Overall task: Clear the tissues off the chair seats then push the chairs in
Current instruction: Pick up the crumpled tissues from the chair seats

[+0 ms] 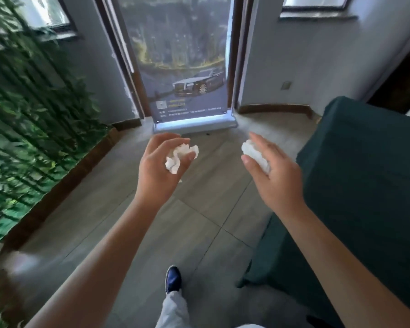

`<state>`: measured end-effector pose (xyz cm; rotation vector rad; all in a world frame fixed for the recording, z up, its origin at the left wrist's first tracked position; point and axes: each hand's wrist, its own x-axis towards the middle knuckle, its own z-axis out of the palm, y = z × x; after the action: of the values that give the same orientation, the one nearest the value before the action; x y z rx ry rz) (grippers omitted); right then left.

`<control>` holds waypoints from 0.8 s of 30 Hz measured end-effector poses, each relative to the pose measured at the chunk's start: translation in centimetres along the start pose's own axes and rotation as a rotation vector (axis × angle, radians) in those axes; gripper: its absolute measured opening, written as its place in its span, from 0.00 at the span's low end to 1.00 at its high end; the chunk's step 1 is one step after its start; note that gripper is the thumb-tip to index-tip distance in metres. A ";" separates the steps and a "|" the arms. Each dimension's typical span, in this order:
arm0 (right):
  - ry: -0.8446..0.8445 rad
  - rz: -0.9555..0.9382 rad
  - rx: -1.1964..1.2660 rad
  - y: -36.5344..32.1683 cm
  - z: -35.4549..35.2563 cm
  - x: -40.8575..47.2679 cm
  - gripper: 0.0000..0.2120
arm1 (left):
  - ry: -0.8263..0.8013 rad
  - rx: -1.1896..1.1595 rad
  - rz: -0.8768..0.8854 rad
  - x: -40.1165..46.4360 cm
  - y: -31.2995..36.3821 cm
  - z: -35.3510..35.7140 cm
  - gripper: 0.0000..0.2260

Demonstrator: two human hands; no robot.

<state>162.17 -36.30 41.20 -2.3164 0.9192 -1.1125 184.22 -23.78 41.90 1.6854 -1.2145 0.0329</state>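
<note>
Left hand (159, 166) is curling round a crumpled white paper tissue (179, 157); right hand (270, 171) is cupping a balled white tissue (255, 152), both over grey tile floor (199, 233). Prob. best keeping fingers tight til a bin's reached; chairs aren't in view.

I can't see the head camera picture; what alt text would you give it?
A person's left hand and right hand each hold a crumpled white tissue, the left tissue and the right tissue, above a tiled floor. A dark green cloth-covered table stands to the right, a car banner ahead, bamboo plants to the left.
</note>
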 end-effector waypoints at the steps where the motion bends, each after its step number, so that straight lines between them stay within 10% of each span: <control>1: 0.029 0.029 -0.037 0.4 1.5 1.9 0.21 | -0.058 -0.066 -0.015 2.6 -2.0 0.7 0.10; 24: 0.421 0.391 -0.326 17.8 -0.3 21.5 0.20 | -0.507 -0.290 0.263 31.8 -3.9 27.0 0.15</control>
<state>165.03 -64.06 42.00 -2.0258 1.7383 -1.3761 189.39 -65.33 42.88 1.3071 -1.7198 -0.4134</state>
